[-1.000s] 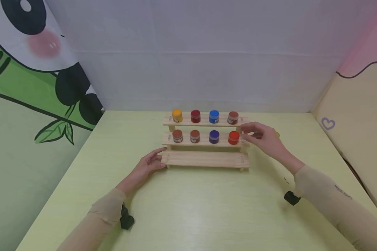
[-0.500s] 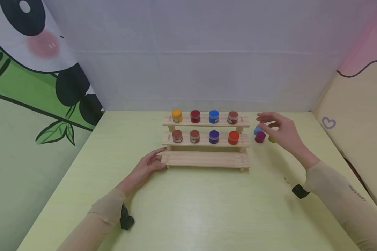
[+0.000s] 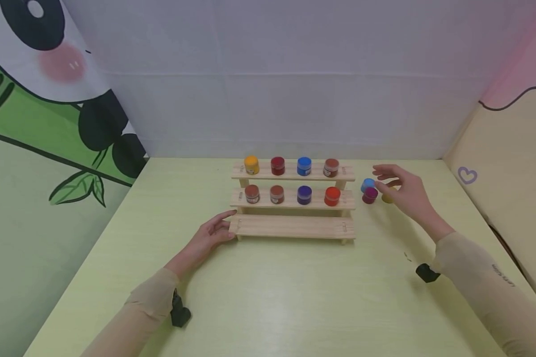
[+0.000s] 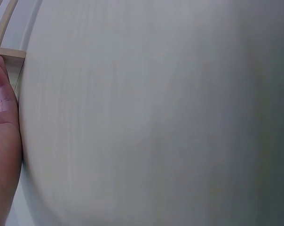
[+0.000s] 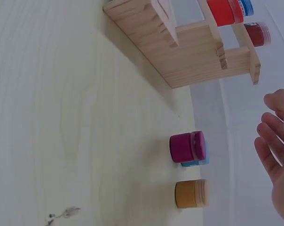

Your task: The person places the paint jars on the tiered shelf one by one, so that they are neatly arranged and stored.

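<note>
A three-step wooden rack [image 3: 290,226] stands on the table with small paint jars in rows on its upper two steps. A yellow jar [image 3: 251,164] is at the left of the top row, and a red jar [image 3: 332,196] ends the middle row; the lowest step is bare. My left hand [image 3: 207,233] holds the left end of that lowest step between thumb and fingers. To the rack's right, my right hand [image 3: 404,188] hovers with loosely bent fingers, holding nothing. Below it sit a magenta jar [image 5: 182,147], a light blue jar [image 3: 368,185] and a yellow-orange jar [image 5: 189,194].
A pale wood-grain table [image 3: 268,297] extends in front of the rack. A white backdrop [image 3: 272,114] rises behind it, with printed panels at both sides. A dark mark [image 5: 67,213] shows on the tabletop near the right sleeve.
My right hand has moved right, from beside the red jar to above the loose jars, uncovering the magenta and light blue ones. My left hand and the rack stay put.
</note>
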`<state>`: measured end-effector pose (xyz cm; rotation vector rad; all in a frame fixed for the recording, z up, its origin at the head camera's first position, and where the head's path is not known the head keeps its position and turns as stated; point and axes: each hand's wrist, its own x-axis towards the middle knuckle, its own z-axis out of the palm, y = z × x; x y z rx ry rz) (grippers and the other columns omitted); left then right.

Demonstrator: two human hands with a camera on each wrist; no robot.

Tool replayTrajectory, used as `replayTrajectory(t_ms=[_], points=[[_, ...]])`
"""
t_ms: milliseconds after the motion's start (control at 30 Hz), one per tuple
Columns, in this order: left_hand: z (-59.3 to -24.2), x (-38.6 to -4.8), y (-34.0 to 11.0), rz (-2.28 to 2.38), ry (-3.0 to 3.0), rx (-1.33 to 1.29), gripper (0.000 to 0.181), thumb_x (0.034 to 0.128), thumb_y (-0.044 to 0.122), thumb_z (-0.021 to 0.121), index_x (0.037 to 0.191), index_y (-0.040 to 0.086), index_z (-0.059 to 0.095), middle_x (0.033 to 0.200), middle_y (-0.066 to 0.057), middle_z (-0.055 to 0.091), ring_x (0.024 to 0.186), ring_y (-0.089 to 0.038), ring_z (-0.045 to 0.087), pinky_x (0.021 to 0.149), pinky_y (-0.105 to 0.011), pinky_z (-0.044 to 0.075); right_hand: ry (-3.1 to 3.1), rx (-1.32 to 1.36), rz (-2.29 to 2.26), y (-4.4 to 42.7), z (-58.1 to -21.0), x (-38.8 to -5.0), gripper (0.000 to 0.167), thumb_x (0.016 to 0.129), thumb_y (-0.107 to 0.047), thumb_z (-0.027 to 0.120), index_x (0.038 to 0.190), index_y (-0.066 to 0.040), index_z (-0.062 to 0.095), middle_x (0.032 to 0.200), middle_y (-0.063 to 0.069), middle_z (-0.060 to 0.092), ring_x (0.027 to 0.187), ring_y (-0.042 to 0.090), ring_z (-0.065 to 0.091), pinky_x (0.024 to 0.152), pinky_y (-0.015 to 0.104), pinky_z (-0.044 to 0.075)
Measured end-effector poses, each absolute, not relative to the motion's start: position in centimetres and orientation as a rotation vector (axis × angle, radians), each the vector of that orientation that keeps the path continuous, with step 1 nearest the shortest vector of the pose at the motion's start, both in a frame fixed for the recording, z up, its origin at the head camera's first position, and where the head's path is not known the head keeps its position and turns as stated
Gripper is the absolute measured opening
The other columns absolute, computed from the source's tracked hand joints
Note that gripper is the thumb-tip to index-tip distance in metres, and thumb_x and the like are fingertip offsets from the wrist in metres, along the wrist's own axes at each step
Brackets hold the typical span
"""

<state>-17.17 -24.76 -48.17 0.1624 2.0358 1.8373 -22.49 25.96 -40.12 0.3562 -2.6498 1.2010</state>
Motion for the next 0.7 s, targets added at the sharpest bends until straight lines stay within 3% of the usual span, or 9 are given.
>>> replayTrajectory(t_ms=[100, 300, 433, 533, 600, 700], points=[[-48.3, -17.2, -24.8, 1.837, 2.036, 0.174, 0.063, 0.0978, 0.015, 0.061, 0.154, 0.019, 0.033, 0.122, 0.000, 0.060, 0.107, -0.006, 0.063, 0.091, -0.020, 0.051, -2.674, 0.350, 1.198, 26.3, -41.2, -22.7, 0.041, 0.095, -0.020, 0.066, 0.135, -0.014, 0.058, 0.127, 0.013, 0.067, 0.098, -0.002, 0.058, 0.080, 0.004, 0.044], [-48.4, -17.3, -24.7, 1.872, 2.003, 0.211, 0.064, 0.0981, 0.012, 0.060, 0.155, 0.015, 0.031, 0.120, 0.001, 0.060, 0.107, -0.005, 0.063, 0.092, -0.019, 0.051, -2.699, 0.375, 1.160, 26.9, -43.3, -23.1, 0.043, 0.096, -0.018, 0.066, 0.136, -0.009, 0.056, 0.129, 0.017, 0.065, 0.109, 0.028, 0.063, 0.080, 0.005, 0.045], [-48.6, -17.3, -24.7, 1.882, 1.999, 0.214, 0.063, 0.0980, 0.011, 0.060, 0.154, 0.015, 0.031, 0.119, 0.002, 0.061, 0.107, -0.005, 0.063, 0.092, -0.019, 0.050, -2.721, 0.378, 1.161, 27.1, -44.1, -23.1, 0.045, 0.096, -0.016, 0.065, 0.138, -0.007, 0.054, 0.132, 0.020, 0.062, 0.113, 0.036, 0.062, 0.085, 0.008, 0.049], [-48.7, -17.4, -24.8, 1.882, 1.999, 0.205, 0.063, 0.0978, 0.011, 0.060, 0.154, 0.015, 0.032, 0.119, 0.001, 0.061, 0.106, -0.005, 0.063, 0.092, -0.019, 0.051, -2.748, 0.354, 1.189, 27.1, -44.6, -23.1, 0.048, 0.095, -0.016, 0.066, 0.140, -0.005, 0.052, 0.135, 0.022, 0.060, 0.118, 0.037, 0.060, 0.093, 0.023, 0.053], [-48.7, -17.4, -24.8, 1.882, 1.996, 0.194, 0.063, 0.0976, 0.011, 0.060, 0.154, 0.016, 0.033, 0.119, 0.001, 0.062, 0.107, -0.005, 0.063, 0.092, -0.019, 0.051, -2.767, 0.357, 1.197, 27.1, -44.8, -23.1, 0.049, 0.096, -0.015, 0.065, 0.141, -0.004, 0.050, 0.137, 0.023, 0.058, 0.121, 0.040, 0.059, 0.096, 0.036, 0.051], [-48.7, -17.4, -24.7, 1.883, 1.996, 0.185, 0.063, 0.0973, 0.011, 0.061, 0.154, 0.017, 0.033, 0.119, 0.001, 0.062, 0.106, -0.005, 0.063, 0.092, -0.019, 0.051, -2.794, 0.337, 1.218, 27.1, -44.9, -23.0, 0.051, 0.096, -0.016, 0.064, 0.143, -0.004, 0.048, 0.140, 0.025, 0.055, 0.122, 0.043, 0.058, 0.097, 0.045, 0.048]])
